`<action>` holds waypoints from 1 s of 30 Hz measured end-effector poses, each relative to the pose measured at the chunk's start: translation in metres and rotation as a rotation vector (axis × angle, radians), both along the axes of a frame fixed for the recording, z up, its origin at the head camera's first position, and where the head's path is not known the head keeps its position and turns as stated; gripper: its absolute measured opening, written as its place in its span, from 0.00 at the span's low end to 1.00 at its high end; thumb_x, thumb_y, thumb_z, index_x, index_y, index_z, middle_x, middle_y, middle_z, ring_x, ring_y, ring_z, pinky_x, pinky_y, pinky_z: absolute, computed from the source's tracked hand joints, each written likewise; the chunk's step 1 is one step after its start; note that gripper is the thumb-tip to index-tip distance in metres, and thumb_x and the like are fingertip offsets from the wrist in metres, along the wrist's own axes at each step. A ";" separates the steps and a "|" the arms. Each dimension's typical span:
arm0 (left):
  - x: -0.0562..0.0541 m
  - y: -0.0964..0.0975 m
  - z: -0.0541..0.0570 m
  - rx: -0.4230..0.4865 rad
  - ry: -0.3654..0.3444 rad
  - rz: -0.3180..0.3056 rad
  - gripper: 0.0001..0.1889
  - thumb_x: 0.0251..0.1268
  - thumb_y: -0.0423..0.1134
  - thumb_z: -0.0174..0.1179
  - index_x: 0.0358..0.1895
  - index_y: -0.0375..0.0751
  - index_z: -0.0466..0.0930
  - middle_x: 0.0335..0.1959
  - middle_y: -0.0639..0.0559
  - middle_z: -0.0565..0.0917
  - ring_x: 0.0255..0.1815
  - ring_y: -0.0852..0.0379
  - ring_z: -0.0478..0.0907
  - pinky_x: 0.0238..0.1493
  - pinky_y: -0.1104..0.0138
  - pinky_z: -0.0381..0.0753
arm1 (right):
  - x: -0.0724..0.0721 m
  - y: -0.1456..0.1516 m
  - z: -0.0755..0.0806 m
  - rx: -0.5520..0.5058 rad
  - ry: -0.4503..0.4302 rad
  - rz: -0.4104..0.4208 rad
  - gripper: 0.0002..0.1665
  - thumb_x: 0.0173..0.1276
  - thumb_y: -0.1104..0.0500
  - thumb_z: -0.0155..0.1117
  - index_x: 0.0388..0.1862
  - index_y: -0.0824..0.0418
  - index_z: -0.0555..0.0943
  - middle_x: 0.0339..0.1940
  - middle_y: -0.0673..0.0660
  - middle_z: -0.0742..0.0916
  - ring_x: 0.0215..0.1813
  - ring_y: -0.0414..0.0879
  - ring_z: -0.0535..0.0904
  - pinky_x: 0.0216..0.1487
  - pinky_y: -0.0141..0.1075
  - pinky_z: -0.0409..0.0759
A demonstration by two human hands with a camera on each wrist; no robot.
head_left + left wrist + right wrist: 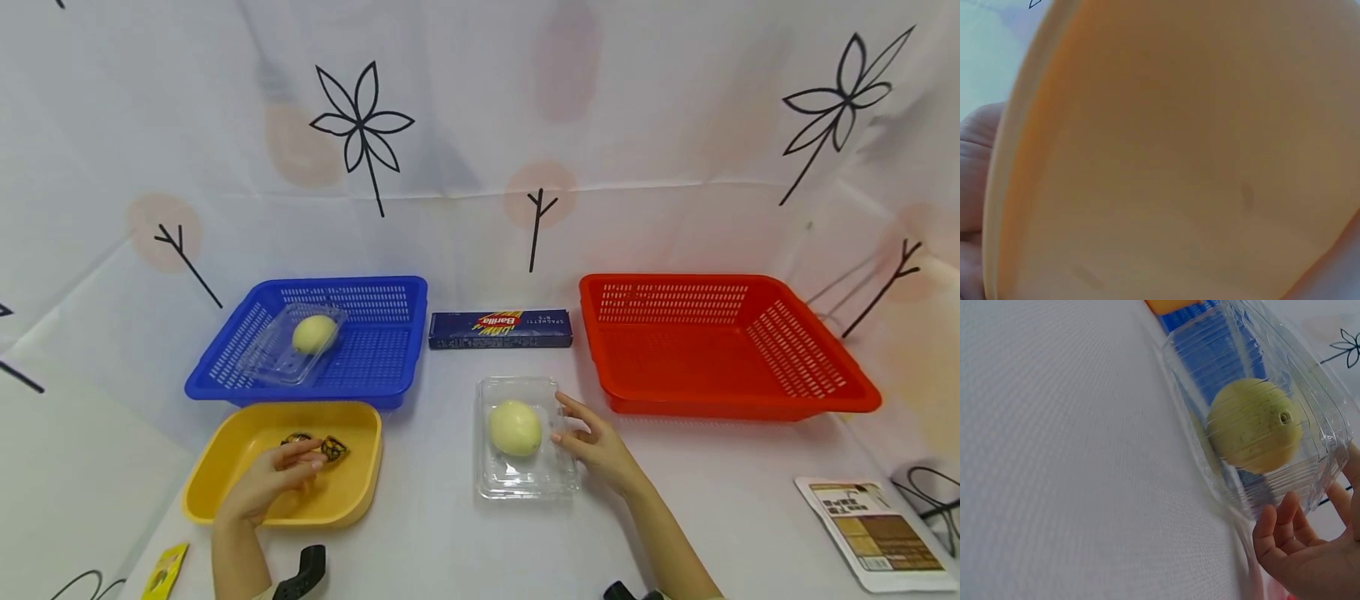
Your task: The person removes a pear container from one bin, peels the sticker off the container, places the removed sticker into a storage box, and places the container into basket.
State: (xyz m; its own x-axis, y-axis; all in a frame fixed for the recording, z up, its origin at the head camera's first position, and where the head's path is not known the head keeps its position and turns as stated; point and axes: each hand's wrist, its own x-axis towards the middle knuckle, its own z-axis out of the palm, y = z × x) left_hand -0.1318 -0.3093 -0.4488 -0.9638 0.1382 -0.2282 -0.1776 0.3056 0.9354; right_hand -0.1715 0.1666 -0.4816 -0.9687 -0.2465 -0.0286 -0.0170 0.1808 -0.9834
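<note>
A clear plastic clamshell box [491, 479] with a round yellow-green fruit [515, 428] inside is in the middle of the white table. My right hand [600, 450] grips the box's right side by its edge; the right wrist view shows its lower fingers [1265, 528] curled at the box end. Over the yellow basin [367, 483] reaches my left hand [266, 483], its fingertips right at small dark-and-gold patterned pieces [334, 449]. Another such piece [297, 437] is partly hidden behind the fingers. The left wrist view shows mostly the basin wall [1166, 150].
A blue basket [375, 367] at back left holds another clear box with a round fruit [315, 334]. Between it and a red basket [720, 408] lies a spaghetti box [499, 329]. A white-and-brown pouch [873, 533] is at right, a small yellow packet [165, 572] at front left.
</note>
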 end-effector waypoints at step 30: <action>0.000 0.003 0.000 0.026 -0.129 -0.037 0.37 0.67 0.41 0.56 0.68 0.20 0.48 0.61 0.26 0.69 0.50 0.45 0.80 0.50 0.53 0.79 | 0.000 -0.001 0.000 -0.015 -0.003 0.001 0.39 0.62 0.59 0.65 0.72 0.55 0.62 0.64 0.68 0.68 0.44 0.54 0.77 0.46 0.33 0.79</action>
